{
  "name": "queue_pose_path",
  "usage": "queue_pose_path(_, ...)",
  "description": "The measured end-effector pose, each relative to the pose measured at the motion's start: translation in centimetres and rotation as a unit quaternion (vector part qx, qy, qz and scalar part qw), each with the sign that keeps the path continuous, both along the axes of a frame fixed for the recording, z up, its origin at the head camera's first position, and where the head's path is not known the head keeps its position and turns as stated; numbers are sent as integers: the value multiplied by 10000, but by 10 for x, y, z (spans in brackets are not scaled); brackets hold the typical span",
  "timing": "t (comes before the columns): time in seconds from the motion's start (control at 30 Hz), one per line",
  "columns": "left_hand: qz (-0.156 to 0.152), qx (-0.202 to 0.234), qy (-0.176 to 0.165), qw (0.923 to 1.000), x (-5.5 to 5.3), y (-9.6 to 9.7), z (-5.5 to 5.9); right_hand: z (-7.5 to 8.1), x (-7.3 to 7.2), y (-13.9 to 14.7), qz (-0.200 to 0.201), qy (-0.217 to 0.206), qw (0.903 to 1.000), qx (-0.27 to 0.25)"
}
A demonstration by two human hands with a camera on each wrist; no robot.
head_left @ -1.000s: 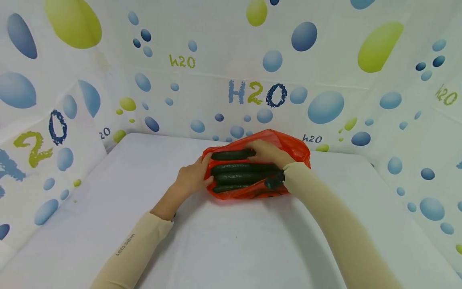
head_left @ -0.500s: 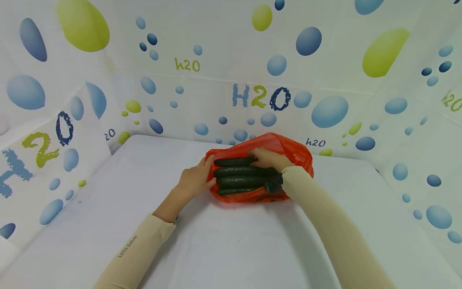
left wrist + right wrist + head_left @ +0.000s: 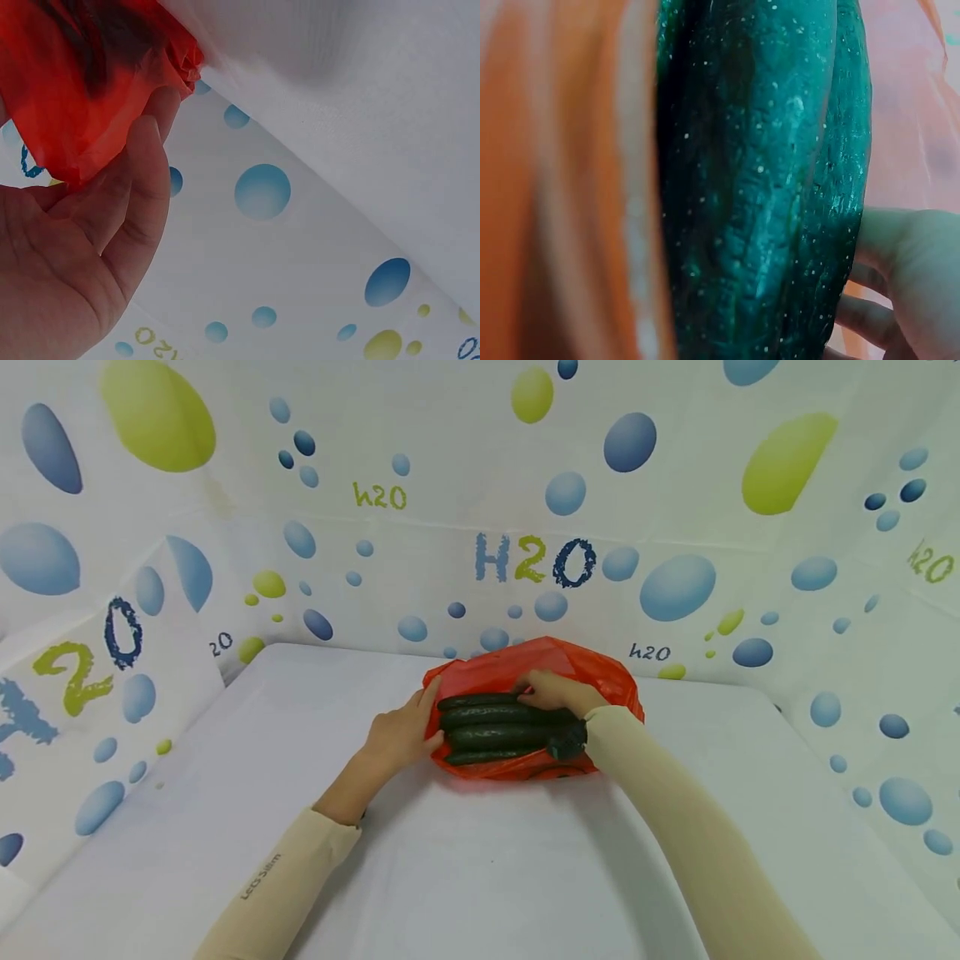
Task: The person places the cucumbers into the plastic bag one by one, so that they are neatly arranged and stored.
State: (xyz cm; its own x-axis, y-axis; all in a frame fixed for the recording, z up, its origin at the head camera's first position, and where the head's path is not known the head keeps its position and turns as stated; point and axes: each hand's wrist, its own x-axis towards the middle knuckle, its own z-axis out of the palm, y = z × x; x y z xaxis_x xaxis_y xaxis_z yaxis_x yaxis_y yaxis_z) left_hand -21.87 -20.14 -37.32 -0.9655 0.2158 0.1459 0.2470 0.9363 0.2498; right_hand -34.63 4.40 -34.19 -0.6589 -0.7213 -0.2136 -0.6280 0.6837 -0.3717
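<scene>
A thin red plastic bag [image 3: 540, 656] lies on its side toward the back of the table, its opening facing the person. Several long dark green cucumbers [image 3: 495, 737] lie side by side in it. My left hand [image 3: 397, 733] holds the bag's left end; in the left wrist view its fingers curl at the red film [image 3: 90, 112]. My right hand [image 3: 557, 690] reaches inside and grips the farthest cucumber [image 3: 476, 700] near its right part. Seen from the right wrist, bumpy cucumber skin [image 3: 772, 150] fills the middle, with the hand [image 3: 915, 285] against its right side.
A white cloth covers the table [image 3: 480, 877]. Behind and at both sides hangs a white curtain [image 3: 450, 443] printed with blue and green drops and H2O lettering. A dark device [image 3: 567, 741] sits at the right wrist, over the cucumbers' right ends.
The farthest cucumber has come down toward the person with my right hand, closing the gap to the others. My left hand keeps its place at the bag's end. The head view shifted slightly.
</scene>
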Motion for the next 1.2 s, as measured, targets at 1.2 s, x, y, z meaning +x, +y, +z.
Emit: queue_pose_path(1.2, 550, -36, 279, 9981, -9, -32, 47, 45, 61, 80, -1947, 2388, 9508, -320)
